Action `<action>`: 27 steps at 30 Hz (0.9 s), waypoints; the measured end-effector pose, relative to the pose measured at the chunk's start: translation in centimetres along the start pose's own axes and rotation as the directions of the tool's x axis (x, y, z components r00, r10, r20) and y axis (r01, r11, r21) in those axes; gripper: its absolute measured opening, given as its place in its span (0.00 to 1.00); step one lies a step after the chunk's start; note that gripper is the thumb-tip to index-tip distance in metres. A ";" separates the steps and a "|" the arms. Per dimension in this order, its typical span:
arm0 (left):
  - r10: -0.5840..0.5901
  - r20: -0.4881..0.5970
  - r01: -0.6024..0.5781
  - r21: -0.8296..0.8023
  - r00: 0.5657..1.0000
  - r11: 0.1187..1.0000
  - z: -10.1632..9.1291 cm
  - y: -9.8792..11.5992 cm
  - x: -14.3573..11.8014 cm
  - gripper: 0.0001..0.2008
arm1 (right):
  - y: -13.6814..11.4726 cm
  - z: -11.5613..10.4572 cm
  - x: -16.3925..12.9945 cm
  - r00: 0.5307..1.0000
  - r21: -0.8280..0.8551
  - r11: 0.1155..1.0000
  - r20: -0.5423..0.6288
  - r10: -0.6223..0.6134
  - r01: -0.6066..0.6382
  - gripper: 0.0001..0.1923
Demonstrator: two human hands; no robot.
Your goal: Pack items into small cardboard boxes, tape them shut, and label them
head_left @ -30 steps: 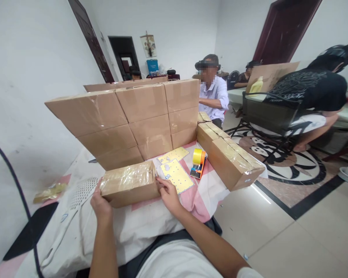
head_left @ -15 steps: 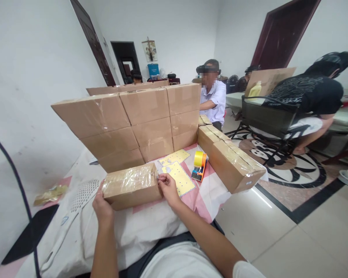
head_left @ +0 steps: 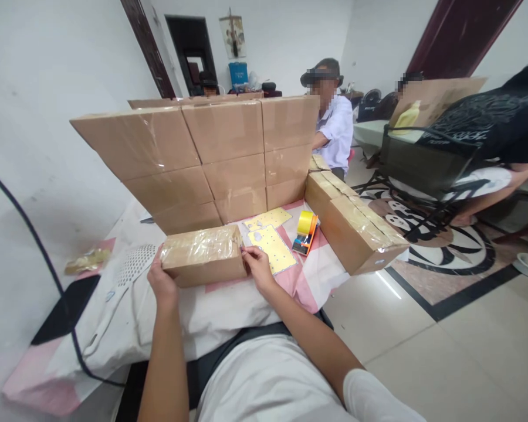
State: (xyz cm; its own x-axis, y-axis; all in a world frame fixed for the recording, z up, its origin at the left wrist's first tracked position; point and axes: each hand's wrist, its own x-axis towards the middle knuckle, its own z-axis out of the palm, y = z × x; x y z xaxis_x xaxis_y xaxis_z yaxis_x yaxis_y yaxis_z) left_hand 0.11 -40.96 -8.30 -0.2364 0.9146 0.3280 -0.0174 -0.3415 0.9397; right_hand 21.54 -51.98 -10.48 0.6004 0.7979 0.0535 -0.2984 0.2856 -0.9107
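A small taped cardboard box (head_left: 205, 258) lies on the cloth-covered table (head_left: 229, 310) in front of me. My left hand (head_left: 162, 282) grips its left end. My right hand (head_left: 257, 266) presses against its right end, fingers at the tape edge. Just right of that hand lies a yellow sheet of stickers (head_left: 273, 249), with a second yellow sheet (head_left: 267, 218) behind it. A yellow roll of tape in an orange and blue dispenser (head_left: 306, 232) stands further right.
A wall of stacked taped boxes (head_left: 202, 158) rises behind the small box, and a row of boxes (head_left: 356, 228) runs along the table's right edge. A black cable (head_left: 30, 246) hangs at left. Other people sit beyond, one on a black chair (head_left: 418, 170).
The view has dropped and shifted, showing more of the table's near edge. Both hands stay on the ends of the small box, which has barely moved.
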 end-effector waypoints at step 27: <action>-0.112 -0.059 0.103 -0.137 0.992 0.985 -0.2 0.9 0.1 0.28 | -1.0 -2.2 -1.2 0.911 -0.277 0.930 0.394 -0.119 0.241 0.61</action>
State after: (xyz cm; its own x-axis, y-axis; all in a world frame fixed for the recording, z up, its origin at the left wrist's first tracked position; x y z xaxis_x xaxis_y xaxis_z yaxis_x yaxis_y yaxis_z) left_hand -0.11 -41.19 -7.48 -0.2896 0.9327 0.2148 -0.1748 -0.2722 0.9462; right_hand 22.80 -54.37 -10.53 0.2900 0.9025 0.3185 0.0730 0.3110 -0.9476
